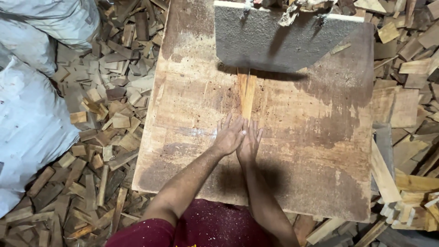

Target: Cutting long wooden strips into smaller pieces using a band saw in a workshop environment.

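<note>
A narrow orange-brown wood strip point(247, 93) lies lengthwise on the worn wooden saw table point(311, 151), its far end under the grey guard point(279, 41). A thin saw blade point(248, 75) comes down from the guard onto the strip. My left hand point(228, 136) and my right hand point(249, 142) lie side by side, fingers flat and pointing forward, pressed on the near end of the strip.
Heaps of wood offcuts point(105, 114) cover the floor to the left and to the right point(411, 91). White sacks point(27, 114) lie at the far left. Cut slats point(411, 201) are stacked at the lower right beside the table.
</note>
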